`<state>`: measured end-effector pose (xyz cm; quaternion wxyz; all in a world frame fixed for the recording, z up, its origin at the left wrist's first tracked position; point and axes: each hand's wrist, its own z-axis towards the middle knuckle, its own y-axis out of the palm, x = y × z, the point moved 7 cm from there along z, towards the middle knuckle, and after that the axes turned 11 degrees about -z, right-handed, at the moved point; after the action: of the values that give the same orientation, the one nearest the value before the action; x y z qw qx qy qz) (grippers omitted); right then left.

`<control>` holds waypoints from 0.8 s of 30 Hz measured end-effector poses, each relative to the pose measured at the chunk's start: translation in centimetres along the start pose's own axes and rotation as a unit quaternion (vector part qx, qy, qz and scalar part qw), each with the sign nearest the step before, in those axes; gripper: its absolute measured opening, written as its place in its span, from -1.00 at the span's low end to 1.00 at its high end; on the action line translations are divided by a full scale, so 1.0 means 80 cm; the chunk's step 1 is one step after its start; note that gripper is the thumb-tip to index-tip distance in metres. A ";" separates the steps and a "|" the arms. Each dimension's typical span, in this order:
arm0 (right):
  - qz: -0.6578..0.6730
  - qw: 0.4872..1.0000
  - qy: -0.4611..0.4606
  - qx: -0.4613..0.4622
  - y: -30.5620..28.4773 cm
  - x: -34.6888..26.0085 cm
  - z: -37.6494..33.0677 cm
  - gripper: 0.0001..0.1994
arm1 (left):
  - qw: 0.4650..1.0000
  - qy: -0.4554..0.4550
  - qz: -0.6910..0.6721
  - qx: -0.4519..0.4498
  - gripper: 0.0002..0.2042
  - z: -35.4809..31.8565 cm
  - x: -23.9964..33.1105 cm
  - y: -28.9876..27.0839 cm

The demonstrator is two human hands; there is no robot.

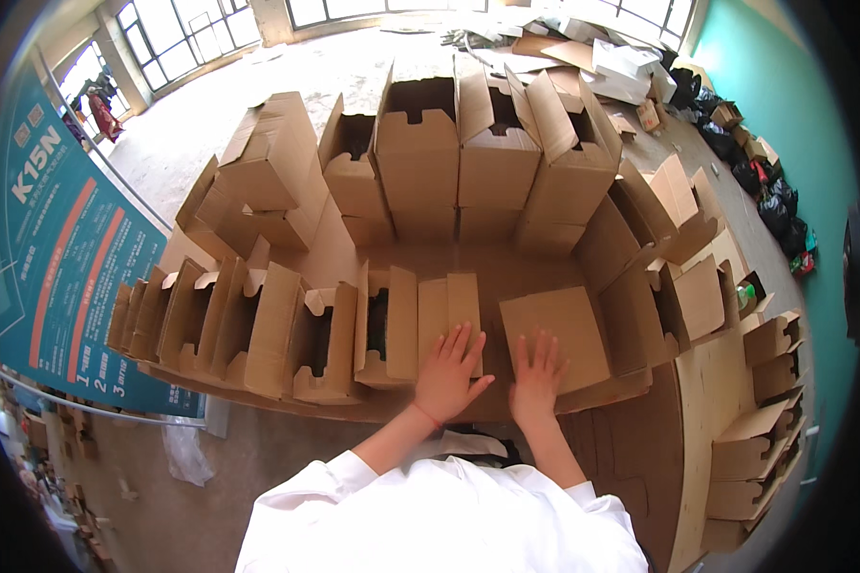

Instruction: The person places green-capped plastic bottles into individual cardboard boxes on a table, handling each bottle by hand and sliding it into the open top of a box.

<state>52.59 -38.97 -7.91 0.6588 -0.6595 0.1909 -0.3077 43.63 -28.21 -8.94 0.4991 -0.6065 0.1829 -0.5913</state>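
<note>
My left hand (452,372) lies with fingers spread against an upright brown cardboard box (434,307), touching its near side. My right hand (537,377) rests flat, fingers apart, on the near left part of a closed cardboard box (569,329). A narrow strip of the cardboard-covered table separates the two boxes. Just left of my left hand stands an open-topped box (388,371) with a dark inside. Neither hand has anything in its grip.
Several open boxes (420,167) stand along the table's far side, and more (229,315) line its left. Others (631,315) crowd the right end. A teal banner (76,258) leans at the left. Further boxes (750,458) sit on a wooden board (712,420) at right.
</note>
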 end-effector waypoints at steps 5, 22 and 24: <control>0.224 0.971 0.049 0.071 -0.004 0.061 0.003 -0.39 | 1.000 0.013 -0.011 0.004 -0.31 0.000 0.001 -0.005; 0.399 0.911 0.058 0.086 -0.034 0.100 0.010 -0.51 | 0.978 0.043 -0.200 0.045 -0.04 -0.001 0.031 -0.040; 0.381 0.918 0.048 0.093 -0.034 0.091 0.011 -0.51 | 0.977 0.060 -0.190 0.074 -0.10 0.006 0.047 -0.046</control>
<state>58.11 -42.96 -4.04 0.7748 -0.4567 0.4297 -0.0807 43.63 -29.51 -3.80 0.4090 -0.5551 0.0494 -0.7225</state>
